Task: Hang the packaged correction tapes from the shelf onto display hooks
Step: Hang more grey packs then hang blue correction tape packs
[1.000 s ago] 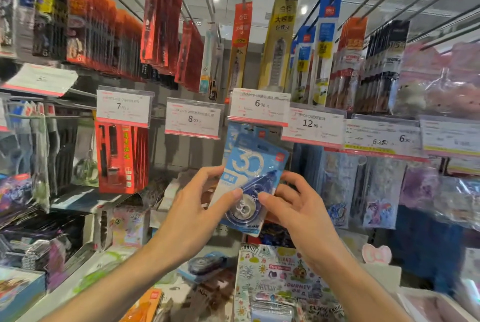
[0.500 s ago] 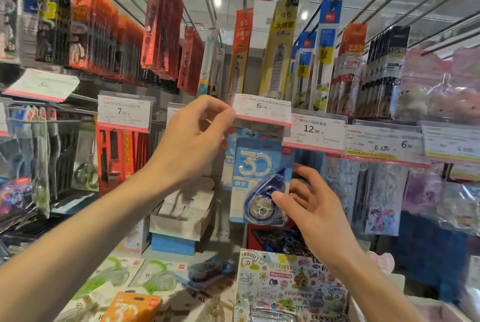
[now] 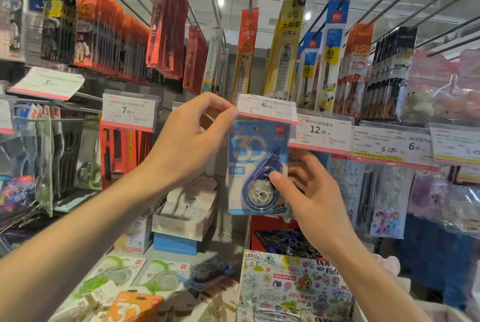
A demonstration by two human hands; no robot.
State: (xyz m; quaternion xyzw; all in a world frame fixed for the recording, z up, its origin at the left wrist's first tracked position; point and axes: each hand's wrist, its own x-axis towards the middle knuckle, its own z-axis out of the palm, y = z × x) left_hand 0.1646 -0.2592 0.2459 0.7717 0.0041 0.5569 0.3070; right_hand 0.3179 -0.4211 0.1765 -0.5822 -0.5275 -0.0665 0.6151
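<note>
Your left hand (image 3: 192, 140) is pinching the price tag (image 3: 267, 108) up; your right hand (image 3: 309, 192) is gripping the light, stiff correction tape pack (image 3: 257, 166) by its lower edge, likely best.

Blue carded correction-tape pack (image 3: 257, 166): large "30" (red "deli" logo at its top corner). White price tag (image 3: 267, 107) above it: "6.00". Neighbouring white tags: "7.90" (image 3: 129, 111), "12.90" (image 3: 320, 131), "6.90" (image 3: 394, 144).
</note>
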